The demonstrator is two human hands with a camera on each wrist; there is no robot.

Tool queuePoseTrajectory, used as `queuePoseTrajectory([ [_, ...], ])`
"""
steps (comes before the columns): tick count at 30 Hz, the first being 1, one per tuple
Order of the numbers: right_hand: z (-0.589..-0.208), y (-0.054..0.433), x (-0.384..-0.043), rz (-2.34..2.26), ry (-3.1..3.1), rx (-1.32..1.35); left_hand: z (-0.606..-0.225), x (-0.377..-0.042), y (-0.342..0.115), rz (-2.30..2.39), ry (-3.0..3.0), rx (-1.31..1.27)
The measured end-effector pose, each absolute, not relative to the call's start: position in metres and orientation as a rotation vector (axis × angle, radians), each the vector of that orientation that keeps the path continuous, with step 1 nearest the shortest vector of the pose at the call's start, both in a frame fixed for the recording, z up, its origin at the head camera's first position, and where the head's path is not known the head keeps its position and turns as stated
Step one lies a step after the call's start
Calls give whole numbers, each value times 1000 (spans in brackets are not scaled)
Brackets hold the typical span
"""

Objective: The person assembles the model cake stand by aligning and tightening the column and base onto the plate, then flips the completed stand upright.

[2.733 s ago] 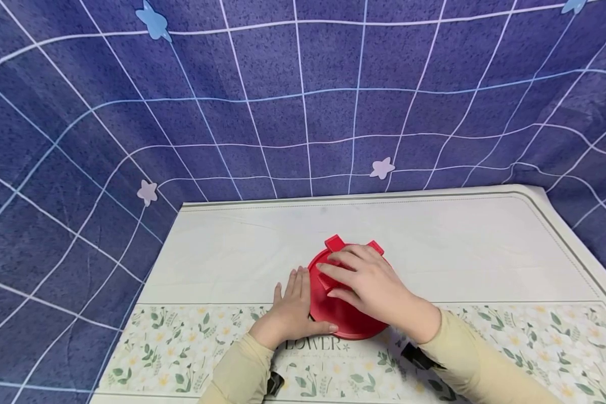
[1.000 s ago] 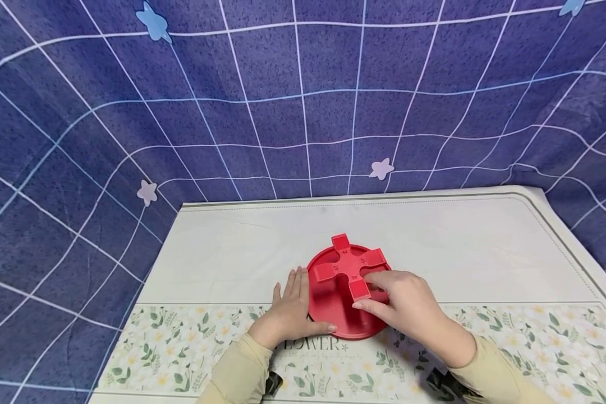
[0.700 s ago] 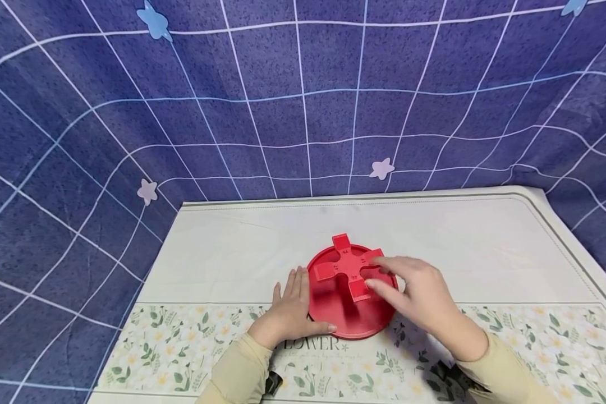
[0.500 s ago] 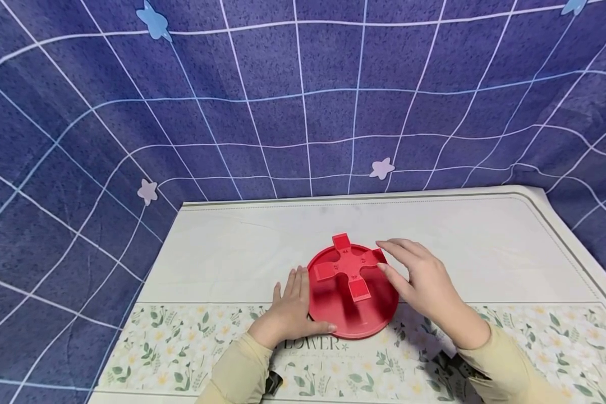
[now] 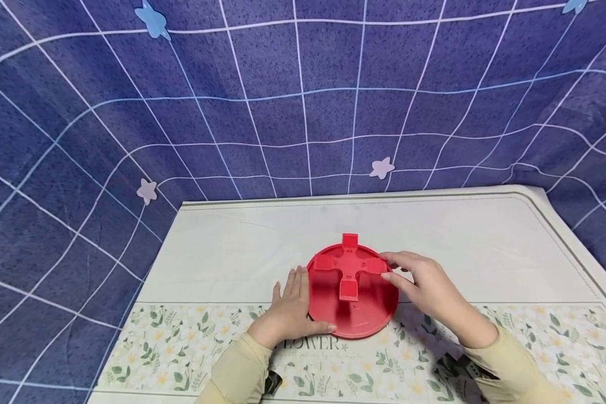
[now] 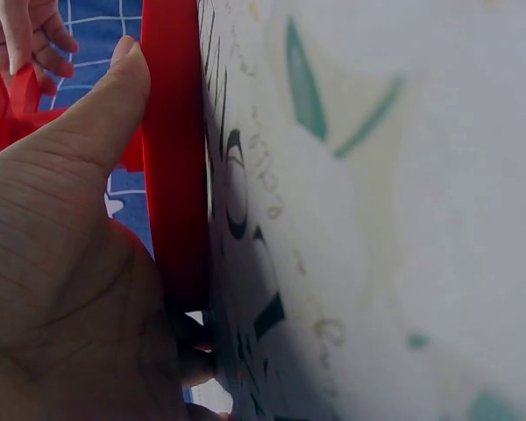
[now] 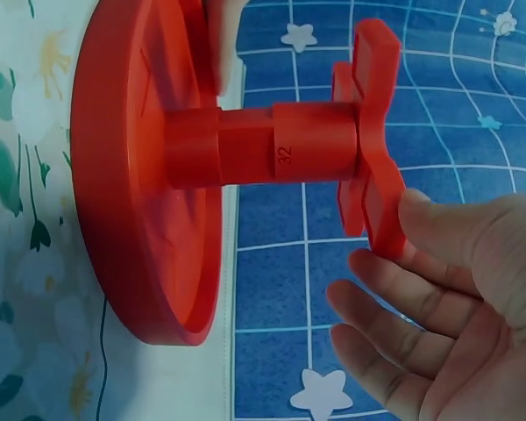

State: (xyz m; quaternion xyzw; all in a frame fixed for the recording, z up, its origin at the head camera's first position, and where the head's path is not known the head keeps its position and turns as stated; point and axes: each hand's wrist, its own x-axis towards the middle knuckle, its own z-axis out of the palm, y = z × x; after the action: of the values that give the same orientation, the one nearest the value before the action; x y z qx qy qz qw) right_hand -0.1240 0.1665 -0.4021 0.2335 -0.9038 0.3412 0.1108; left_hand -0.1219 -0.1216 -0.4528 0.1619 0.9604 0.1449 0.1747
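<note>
A red round dish-like base rests on the table, with a central post bearing a "32" mark. On the post sits a red four-armed, numbered cross-shaped top. My left hand lies against the base's left rim, fingers straight and thumb spread along the front edge; its palm side is seen close up in the left wrist view. My right hand pinches the end of the cross's right arm between thumb and index finger, the other fingers loosely bent below it in the right wrist view.
A white cloth with a floral, lettered band covers the table. A blue curtain with grid lines and stars hangs behind and at the sides. Black wrist devices show under the sleeves.
The cross-shaped top has turned a little clockwise as seen from above. My right hand left its front arm, moved to the right arm and now pinches it. My left hand has stayed put.
</note>
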Motion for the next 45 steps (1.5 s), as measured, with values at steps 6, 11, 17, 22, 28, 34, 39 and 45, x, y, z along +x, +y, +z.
queuePoseTrajectory([
  [6,-401,166,-119,1043,-2680,681,-452,-122,-121,412,2720,456],
  [11,-404,162,-115,1046,-2649,739,-451,-121,-122,406,2721,461],
  [17,-407,151,-112,977,-2644,756,-450,-120,-122,419,2721,462],
  [22,-408,143,-109,889,-2627,771,-450,-120,-121,417,2724,461],
  [28,-408,141,-108,841,-2621,765,-451,-121,-121,411,2721,462],
  [34,-403,146,-110,842,-2582,769,-451,-121,-122,411,2715,461],
  [39,-396,155,-119,935,-2453,724,-451,-121,-122,414,2712,460],
  [45,-403,160,-138,1009,-2420,716,-451,-120,-122,411,2713,462],
])
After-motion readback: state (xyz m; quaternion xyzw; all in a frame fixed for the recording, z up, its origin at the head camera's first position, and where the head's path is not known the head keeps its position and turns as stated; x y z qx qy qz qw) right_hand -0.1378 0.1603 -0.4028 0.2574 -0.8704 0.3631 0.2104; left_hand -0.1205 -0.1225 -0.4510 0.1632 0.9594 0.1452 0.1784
